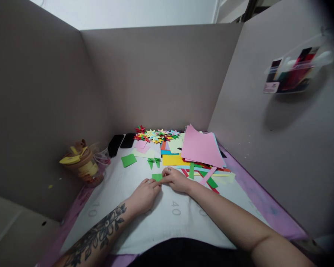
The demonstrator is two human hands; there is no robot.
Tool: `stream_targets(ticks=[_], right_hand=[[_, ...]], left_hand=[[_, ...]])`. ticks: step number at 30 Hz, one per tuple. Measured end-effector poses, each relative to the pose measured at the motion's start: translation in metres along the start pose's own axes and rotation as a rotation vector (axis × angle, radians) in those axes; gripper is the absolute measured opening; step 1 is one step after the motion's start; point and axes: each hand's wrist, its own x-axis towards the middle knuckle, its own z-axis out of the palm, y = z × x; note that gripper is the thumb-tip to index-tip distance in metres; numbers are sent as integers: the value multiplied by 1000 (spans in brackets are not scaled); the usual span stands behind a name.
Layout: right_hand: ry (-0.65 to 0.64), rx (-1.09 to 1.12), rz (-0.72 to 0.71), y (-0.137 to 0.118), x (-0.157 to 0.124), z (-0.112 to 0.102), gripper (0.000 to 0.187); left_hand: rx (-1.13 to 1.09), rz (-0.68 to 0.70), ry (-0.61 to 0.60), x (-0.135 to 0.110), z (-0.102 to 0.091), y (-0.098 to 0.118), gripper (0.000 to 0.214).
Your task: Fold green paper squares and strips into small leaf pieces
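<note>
In the head view a small piece of green paper (156, 177) lies on the white cloth between my hands. My right hand (176, 180) pinches its right edge, thumb and fingers together. My left hand (147, 193) is at its near edge, fingers bent and pressed together on the paper, fingertips close to the right hand's. Just beyond stand two folded green paper pieces (150, 163), side by side. Further left lies a flat green paper sheet (128, 160).
Folded paper stars (156, 135) are heaped at the back. Pink sheets (202, 148) and coloured strips (208, 178) lie at right. Black phones (127, 141) and a brown pot (86, 167) stand left. Grey partitions (161, 78) enclose the table; a clear holder (295, 70) hangs right.
</note>
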Motion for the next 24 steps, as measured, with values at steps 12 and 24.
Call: stream_targets(ticks=[12,24], right_hand=[[-131,-79,18,-4,3,-5,26],[-138,-301,366,-1,0,-11,27]], left_hand=[[-3,39,-15,-1,-2,-2,19],[5,26,6,-2,1,0,20]])
